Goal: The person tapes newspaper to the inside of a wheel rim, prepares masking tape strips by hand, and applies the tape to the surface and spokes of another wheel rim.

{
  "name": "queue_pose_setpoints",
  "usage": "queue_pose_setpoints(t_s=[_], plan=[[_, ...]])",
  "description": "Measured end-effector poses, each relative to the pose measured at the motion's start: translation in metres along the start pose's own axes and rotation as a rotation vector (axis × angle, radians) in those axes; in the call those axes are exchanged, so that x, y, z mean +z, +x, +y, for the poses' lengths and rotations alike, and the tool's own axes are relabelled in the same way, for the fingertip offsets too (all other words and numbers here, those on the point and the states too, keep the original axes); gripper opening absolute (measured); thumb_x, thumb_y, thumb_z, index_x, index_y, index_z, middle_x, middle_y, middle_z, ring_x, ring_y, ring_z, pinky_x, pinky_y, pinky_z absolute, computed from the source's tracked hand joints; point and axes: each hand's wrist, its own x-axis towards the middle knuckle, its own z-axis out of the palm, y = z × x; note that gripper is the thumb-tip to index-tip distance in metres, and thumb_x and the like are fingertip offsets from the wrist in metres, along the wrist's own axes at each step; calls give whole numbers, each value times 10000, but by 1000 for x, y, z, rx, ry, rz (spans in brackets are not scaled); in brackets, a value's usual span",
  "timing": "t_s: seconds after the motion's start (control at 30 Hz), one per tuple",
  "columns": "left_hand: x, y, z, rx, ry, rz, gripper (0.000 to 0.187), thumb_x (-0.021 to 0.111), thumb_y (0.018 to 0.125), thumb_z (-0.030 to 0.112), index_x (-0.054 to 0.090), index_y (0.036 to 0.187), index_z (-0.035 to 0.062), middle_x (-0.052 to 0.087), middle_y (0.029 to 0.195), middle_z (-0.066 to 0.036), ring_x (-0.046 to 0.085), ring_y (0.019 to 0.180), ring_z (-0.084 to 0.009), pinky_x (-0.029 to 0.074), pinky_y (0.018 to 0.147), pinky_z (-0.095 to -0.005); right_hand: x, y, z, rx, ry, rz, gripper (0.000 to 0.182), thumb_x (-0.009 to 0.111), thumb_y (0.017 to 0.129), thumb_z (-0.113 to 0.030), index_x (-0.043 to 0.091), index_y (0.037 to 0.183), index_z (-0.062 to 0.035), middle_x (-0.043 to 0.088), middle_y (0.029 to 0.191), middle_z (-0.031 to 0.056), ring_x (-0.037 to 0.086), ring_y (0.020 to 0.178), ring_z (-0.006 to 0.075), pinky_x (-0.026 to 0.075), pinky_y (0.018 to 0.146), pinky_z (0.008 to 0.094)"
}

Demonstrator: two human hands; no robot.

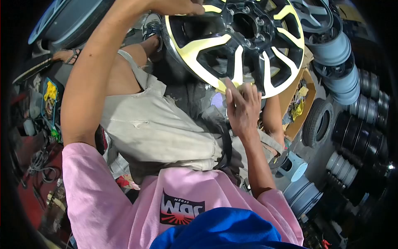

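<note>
A black wheel rim with pale yellow and white spoke faces (213, 40) is tilted in front of me at the top. At its upper left edge is my left hand (178, 6), partly cut off by the frame, its fingers closed over the rim's edge. My right hand (243, 106) lies against the lower edge, fingers stretched out and partly spread, fingertips touching the rim near the spoke ends. Nothing shows held in it. A small lilac piece (217, 99) is just below the rim, left of my right hand.
Grey-blue rims (331, 50) are stacked at the upper right, beside a tyre (317, 123) and a cardboard box of odds and ends (309, 89). A light blue stool (296, 166) stands at the right. Coiled cable (40, 164) lies at the left; another person's sandalled foot (64, 56) shows upper left.
</note>
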Motion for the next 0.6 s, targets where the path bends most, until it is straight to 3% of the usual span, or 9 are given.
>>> queue_pose_setpoints(t_s=[0.1, 0.2, 0.27, 0.47, 0.6], plan=[[-2, 3, 13, 9, -11, -54, 312, 665, 931, 245, 745, 1041, -36, 732, 888, -262, 717, 777, -331, 542, 726, -430, 14, 16, -2, 41, -38, 7, 301, 707, 940, -210, 751, 1232, -152, 470, 868, 50, 488, 840, 227, 355, 740, 382], [5, 3, -6, 74, -39, 27, 299, 666, 929, 238, 750, 1025, -32, 741, 888, -241, 719, 780, -336, 542, 724, -428, -1, 2, -1, 0, -1, 23, 293, 702, 940, -211, 748, 1223, -148, 480, 875, 47, 488, 852, 233, 352, 743, 384], [-1, 2, -12, 45, -5, 40, 298, 668, 929, 238, 751, 1029, -30, 743, 894, -239, 721, 786, -336, 543, 726, -428, -8, 2, 14, -68, -25, -25, 302, 704, 930, -207, 740, 1224, -147, 489, 884, 55, 494, 850, 245, 353, 738, 385], [-16, -7, -29, -91, 1, 120, 298, 678, 925, 250, 763, 1018, -19, 757, 860, -197, 733, 765, -290, 556, 716, -398, -4, 0, -2, 31, -1, -10, 301, 711, 913, -192, 742, 1211, -160, 480, 882, 59, 508, 864, 241, 366, 736, 393], [-19, 0, -61, -21, -56, 144, 306, 674, 929, 254, 761, 1020, -25, 762, 842, -179, 735, 757, -254, 562, 708, -381, -3, 11, 1, 33, -39, -28, 335, 721, 900, -169, 738, 1235, -170, 481, 886, 57, 512, 870, 241, 371, 746, 390]])
